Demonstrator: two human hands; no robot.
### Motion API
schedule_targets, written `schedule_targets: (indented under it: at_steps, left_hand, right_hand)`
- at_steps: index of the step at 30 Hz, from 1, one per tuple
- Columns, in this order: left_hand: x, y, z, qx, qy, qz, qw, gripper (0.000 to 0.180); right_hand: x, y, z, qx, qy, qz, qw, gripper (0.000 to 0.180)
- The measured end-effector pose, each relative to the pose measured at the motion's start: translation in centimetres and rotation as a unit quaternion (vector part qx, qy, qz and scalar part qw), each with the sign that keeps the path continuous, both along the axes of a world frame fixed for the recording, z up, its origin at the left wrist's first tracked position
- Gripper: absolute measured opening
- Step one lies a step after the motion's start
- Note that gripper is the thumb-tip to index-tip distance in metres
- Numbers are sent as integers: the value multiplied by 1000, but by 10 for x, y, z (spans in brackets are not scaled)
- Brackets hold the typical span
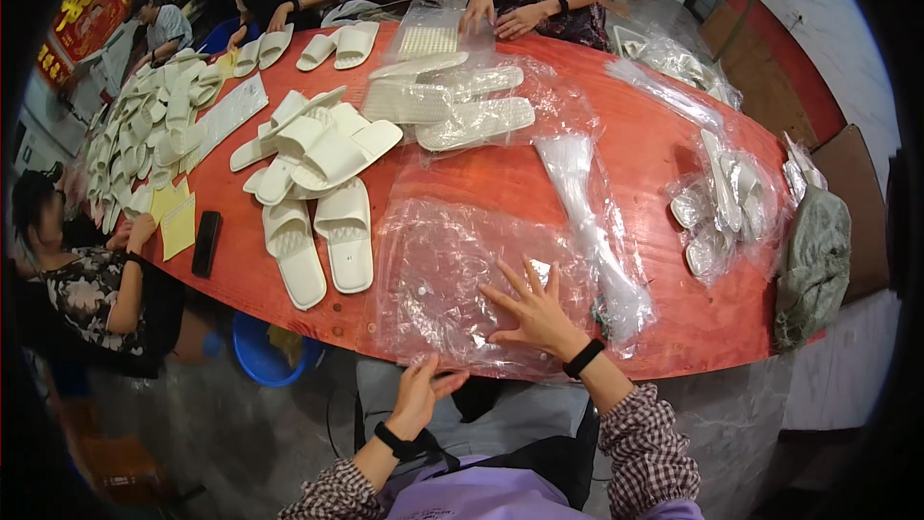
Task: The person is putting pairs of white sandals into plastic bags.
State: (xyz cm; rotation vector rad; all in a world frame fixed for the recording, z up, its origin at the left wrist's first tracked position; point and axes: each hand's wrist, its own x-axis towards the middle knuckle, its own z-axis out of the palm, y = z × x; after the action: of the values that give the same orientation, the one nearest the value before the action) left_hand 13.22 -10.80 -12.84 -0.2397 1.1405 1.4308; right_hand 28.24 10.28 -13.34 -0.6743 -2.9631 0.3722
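Clear plastic bags [452,270] lie flat in a stack at the table's near edge. On top of them my right hand [536,313] rests with its fingers spread. My left hand [420,397] is at the stack's near edge, fingers stretched out; whether it touches the plastic I cannot tell. Just left of the bags, a pair of white slippers [345,239] lies side by side. Beyond that pair is a heap of white slippers [322,140]. A bundle of clear plastic strips [587,202] lies to the right of the bags.
The red table [688,332] also bears bagged slippers [727,193], white insoles [476,123] under plastic, a large slipper pile [144,135] and a black phone-like object [206,244]. A green sack [814,270] stands at right. Several people work around the table. A blue basin [265,366] sits below.
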Motion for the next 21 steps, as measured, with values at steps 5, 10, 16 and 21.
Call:
schedule_targets:
  at_steps: [5,10,16,21]
  left_hand:
    - [-40,-25,44,-17,236,-387,891,29]
    - [-24,45,119,190,545,-424,698,21]
    - [-51,95,-23,84,822,-401,396,77]
    - [-69,96,-36,119,801,-446,381,82]
  right_hand:
    - [2,6,-24,-21,-18,5,1000,92]
    - [4,3,-24,3,-6,0,1000,91]
    - [-3,-1,-23,-1,-21,25,999,92]
    - [9,6,-12,0,-20,-14,1000,91]
